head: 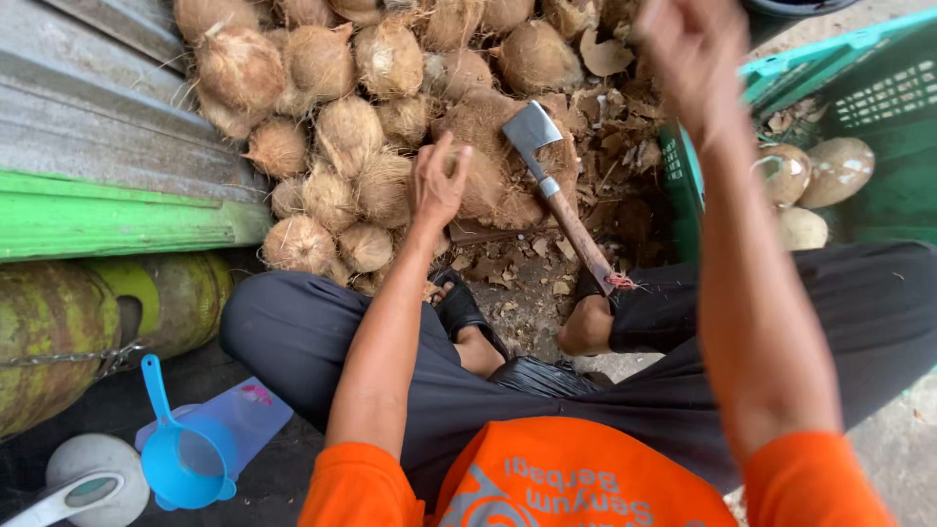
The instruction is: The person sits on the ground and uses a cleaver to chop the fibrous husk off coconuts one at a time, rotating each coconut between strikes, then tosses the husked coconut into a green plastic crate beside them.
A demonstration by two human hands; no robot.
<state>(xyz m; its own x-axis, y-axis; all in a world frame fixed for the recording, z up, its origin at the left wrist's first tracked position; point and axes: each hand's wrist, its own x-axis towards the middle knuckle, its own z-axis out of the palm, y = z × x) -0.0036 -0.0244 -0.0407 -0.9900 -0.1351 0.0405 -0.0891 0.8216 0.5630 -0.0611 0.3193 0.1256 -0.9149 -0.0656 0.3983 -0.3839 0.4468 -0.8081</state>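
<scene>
Husked coconuts [837, 171] lie in the green crate [883, 59] right of the hatchet [556, 190]; many unhusked remain. Left hand [436, 185] reaches, fingers spread; right hand [688, 44] raised, blurred, empty.

Outdoor work area in daylight. The ground [527, 293] is bare dirt strewn with brown husk chips. Left of it, a grey corrugated sheet [88, 107] slopes above a green painted board [107, 220]. Below the board lies a worn yellow-green gas cylinder [59, 332] with a chain across it. Near the cylinder, toward the lower edge, sit a blue scoop [185, 459] and a white round lid [93, 468]. Far right of the board, a green plastic crate [878, 127] stands on pale concrete [903, 449].
</scene>
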